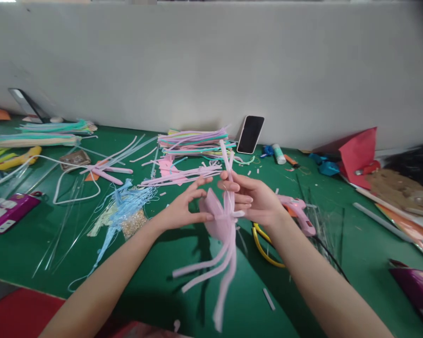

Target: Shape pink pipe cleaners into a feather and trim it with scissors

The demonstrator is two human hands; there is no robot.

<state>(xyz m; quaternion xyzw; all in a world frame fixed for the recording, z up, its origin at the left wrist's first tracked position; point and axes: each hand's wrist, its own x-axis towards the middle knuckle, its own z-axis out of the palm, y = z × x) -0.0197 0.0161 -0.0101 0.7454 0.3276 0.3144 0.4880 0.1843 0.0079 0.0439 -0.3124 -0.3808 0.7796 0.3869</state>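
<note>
Above the table's middle hangs a bundle of pale pink pipe cleaners (pixel 228 234), tied or twisted at its centre, with loose ends trailing down and two stems crossing at the top. My right hand (pixel 255 199) grips it near the upper part, fingers wrapped around the stems. A flat, rounded pink piece (pixel 211 211) is at the bundle's left side. Beside that piece is my left hand (pixel 185 204), its fingers curved and apart, the thumb tip at or against the piece. A thin pale strand shows near my right fingertips. Slight blur hides the exact join.
Bundles of coloured pipe cleaners (pixel 193 142) lie along the back, near a propped phone (pixel 251 134). A pink glue gun (pixel 301 216) and yellow-handled tool (pixel 262 249) lie on the right. Blue tassels (pixel 130 202) and a banana-shaped object (pixel 17 159) are left.
</note>
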